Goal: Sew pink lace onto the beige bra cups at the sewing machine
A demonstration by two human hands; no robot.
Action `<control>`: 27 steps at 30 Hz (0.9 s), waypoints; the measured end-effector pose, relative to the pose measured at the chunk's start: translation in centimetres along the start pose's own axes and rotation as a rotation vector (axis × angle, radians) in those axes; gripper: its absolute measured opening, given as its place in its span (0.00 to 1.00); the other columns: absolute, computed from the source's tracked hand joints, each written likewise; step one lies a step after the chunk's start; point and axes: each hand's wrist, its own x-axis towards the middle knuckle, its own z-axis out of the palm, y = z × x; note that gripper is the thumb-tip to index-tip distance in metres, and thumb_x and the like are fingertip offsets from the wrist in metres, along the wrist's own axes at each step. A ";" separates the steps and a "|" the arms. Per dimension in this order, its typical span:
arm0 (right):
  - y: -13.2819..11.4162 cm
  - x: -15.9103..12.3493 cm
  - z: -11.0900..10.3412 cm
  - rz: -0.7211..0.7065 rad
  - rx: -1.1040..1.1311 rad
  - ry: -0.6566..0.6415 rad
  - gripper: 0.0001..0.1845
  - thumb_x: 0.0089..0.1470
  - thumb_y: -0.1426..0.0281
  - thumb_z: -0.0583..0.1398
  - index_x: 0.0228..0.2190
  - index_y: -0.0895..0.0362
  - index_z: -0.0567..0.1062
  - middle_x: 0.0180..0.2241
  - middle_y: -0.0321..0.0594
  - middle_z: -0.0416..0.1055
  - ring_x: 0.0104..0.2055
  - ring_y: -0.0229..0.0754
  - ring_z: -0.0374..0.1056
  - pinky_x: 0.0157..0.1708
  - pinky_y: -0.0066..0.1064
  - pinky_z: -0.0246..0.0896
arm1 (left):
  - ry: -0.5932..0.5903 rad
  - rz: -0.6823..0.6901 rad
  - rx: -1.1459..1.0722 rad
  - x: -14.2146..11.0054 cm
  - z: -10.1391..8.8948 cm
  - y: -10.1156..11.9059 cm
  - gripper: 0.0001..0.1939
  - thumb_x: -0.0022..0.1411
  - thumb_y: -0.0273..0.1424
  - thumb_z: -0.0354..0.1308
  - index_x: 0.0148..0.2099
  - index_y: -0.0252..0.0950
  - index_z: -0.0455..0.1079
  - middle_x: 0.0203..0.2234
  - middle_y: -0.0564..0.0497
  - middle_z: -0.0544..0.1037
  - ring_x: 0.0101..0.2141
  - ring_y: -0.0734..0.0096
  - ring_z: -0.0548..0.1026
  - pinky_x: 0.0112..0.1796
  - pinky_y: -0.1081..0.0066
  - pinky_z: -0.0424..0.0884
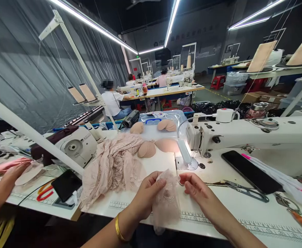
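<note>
My left hand (148,194) and my right hand (193,187) both pinch a small piece of pale pink lace fabric (166,203) over the front edge of the white sewing table (218,210). The lace hangs down past the ruler strip between my wrists. A gold bangle sits on my left wrist. Just beyond my fingers is the white sewing machine (244,132), its needle area lit by a small lamp. A heap of the same pink lace (114,165) lies to the left, with stacks of beige foam cups (147,150) behind it.
A black phone (251,171) and metal scissors (246,190) lie on the table at right. At far left a co-worker's hands (10,168) rest at another machine (76,146), near a black tablet (66,185). Other people sew at tables further back.
</note>
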 end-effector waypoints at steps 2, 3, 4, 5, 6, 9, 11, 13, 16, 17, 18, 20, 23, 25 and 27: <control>0.5 0.0 0.5 -0.018 -0.033 -0.077 0.34 0.55 0.39 0.70 0.53 0.47 0.77 0.49 0.41 0.74 0.52 0.52 0.69 0.56 0.45 0.63 | 0.003 -0.001 -0.037 -0.1 0.2 -0.1 0.30 0.48 0.50 0.81 0.41 0.34 0.76 0.30 0.51 0.78 0.29 0.71 0.73 0.34 0.72 0.69; 0.7 0.0 0.8 -0.004 -0.007 -0.136 0.33 0.54 0.40 0.71 0.52 0.48 0.77 0.45 0.39 0.74 0.48 0.50 0.69 0.53 0.43 0.64 | 0.004 0.000 -0.053 -0.1 0.3 -0.1 0.29 0.47 0.49 0.82 0.40 0.34 0.75 0.29 0.52 0.78 0.28 0.72 0.73 0.33 0.72 0.69; 0.9 0.1 1.0 0.017 0.031 -0.178 0.31 0.54 0.41 0.72 0.48 0.49 0.78 0.40 0.37 0.73 0.44 0.48 0.68 0.49 0.40 0.64 | 0.009 0.003 -0.066 -0.2 0.3 -0.2 0.29 0.46 0.48 0.82 0.38 0.35 0.73 0.28 0.53 0.77 0.27 0.73 0.72 0.32 0.73 0.69; 1.0 0.2 1.1 0.036 0.070 -0.193 0.29 0.53 0.42 0.73 0.43 0.50 0.77 0.36 0.35 0.70 0.41 0.45 0.66 0.45 0.37 0.63 | 0.020 0.011 -0.077 -0.2 0.4 -0.2 0.29 0.45 0.47 0.83 0.35 0.35 0.71 0.27 0.54 0.76 0.27 0.74 0.71 0.32 0.73 0.68; 1.0 0.3 1.2 0.047 0.099 -0.182 0.27 0.54 0.43 0.73 0.38 0.51 0.76 0.33 0.33 0.68 0.39 0.44 0.63 0.42 0.34 0.61 | 0.037 0.025 -0.086 -0.2 0.4 -0.3 0.30 0.44 0.47 0.83 0.33 0.35 0.69 0.26 0.55 0.75 0.26 0.75 0.70 0.31 0.74 0.68; 1.0 0.6 0.8 0.017 0.087 -0.085 0.27 0.55 0.43 0.71 0.32 0.52 0.73 0.31 0.31 0.64 0.36 0.42 0.59 0.40 0.32 0.57 | 0.102 0.065 -0.095 -0.2 0.3 -0.5 0.32 0.43 0.45 0.83 0.30 0.36 0.63 0.25 0.57 0.72 0.25 0.77 0.67 0.30 0.75 0.65; 0.9 0.6 0.4 -0.027 0.042 -0.033 0.28 0.56 0.41 0.70 0.31 0.51 0.72 0.30 0.32 0.63 0.36 0.43 0.58 0.41 0.34 0.57 | 0.122 0.068 -0.098 -0.2 0.3 -0.7 0.33 0.43 0.44 0.84 0.30 0.37 0.61 0.24 0.58 0.70 0.25 0.77 0.66 0.29 0.76 0.64; 0.8 0.5 0.4 -0.055 0.008 0.014 0.28 0.56 0.40 0.69 0.31 0.51 0.73 0.31 0.33 0.64 0.38 0.45 0.60 0.43 0.35 0.59 | 0.120 0.059 -0.104 -0.1 0.4 -0.8 0.33 0.43 0.44 0.84 0.30 0.37 0.61 0.24 0.58 0.70 0.25 0.78 0.66 0.29 0.76 0.63; 0.5 0.1 1.2 -0.030 0.046 0.012 0.27 0.57 0.39 0.67 0.40 0.49 0.76 0.41 0.38 0.73 0.48 0.51 0.67 0.52 0.40 0.63 | 0.093 0.036 -0.115 -0.1 0.8 -0.9 0.33 0.42 0.45 0.84 0.32 0.37 0.62 0.25 0.57 0.73 0.26 0.76 0.68 0.30 0.75 0.65; 0.4 -0.1 1.5 -0.004 0.084 -0.019 0.28 0.57 0.39 0.67 0.42 0.49 0.77 0.46 0.40 0.74 0.51 0.52 0.68 0.53 0.42 0.63 | 0.082 0.029 -0.117 -0.1 0.9 -0.9 0.33 0.42 0.45 0.84 0.32 0.37 0.62 0.25 0.57 0.73 0.26 0.76 0.68 0.30 0.75 0.66; 0.3 -0.2 1.8 0.015 0.123 -0.045 0.27 0.56 0.40 0.69 0.42 0.49 0.77 0.50 0.41 0.75 0.52 0.52 0.68 0.53 0.42 0.64 | 0.072 0.026 -0.117 -0.1 1.0 -1.0 0.33 0.42 0.45 0.84 0.32 0.37 0.62 0.25 0.57 0.74 0.26 0.76 0.69 0.30 0.74 0.66; 0.0 -0.2 2.0 0.003 0.167 -0.073 0.26 0.54 0.43 0.71 0.35 0.51 0.76 0.49 0.41 0.75 0.50 0.51 0.69 0.51 0.39 0.65 | 0.061 0.036 -0.107 -0.1 1.1 -1.1 0.34 0.41 0.46 0.84 0.31 0.37 0.62 0.25 0.57 0.73 0.25 0.76 0.68 0.30 0.75 0.65; -0.4 0.1 1.4 -0.035 0.129 -0.121 0.26 0.57 0.44 0.70 0.30 0.52 0.71 0.36 0.37 0.74 0.43 0.46 0.68 0.46 0.35 0.63 | 0.028 0.066 -0.049 -0.2 0.8 -1.7 0.33 0.43 0.46 0.83 0.30 0.37 0.61 0.24 0.58 0.70 0.25 0.78 0.65 0.29 0.76 0.61; -0.7 0.5 0.6 -0.009 0.040 -0.141 0.28 0.58 0.43 0.69 0.30 0.52 0.69 0.28 0.31 0.68 0.33 0.41 0.64 0.39 0.32 0.60 | 0.001 0.084 0.007 -0.3 0.4 -2.1 0.33 0.46 0.47 0.82 0.31 0.37 0.61 0.24 0.58 0.68 0.26 0.78 0.63 0.29 0.76 0.60; -0.9 1.1 -0.2 0.007 -0.078 -0.092 0.29 0.59 0.41 0.68 0.30 0.52 0.67 0.25 0.27 0.61 0.27 0.38 0.58 0.33 0.30 0.55 | -0.011 0.102 0.081 -0.1 -0.2 -2.2 0.32 0.49 0.49 0.80 0.31 0.37 0.60 0.25 0.59 0.66 0.26 0.78 0.62 0.29 0.76 0.60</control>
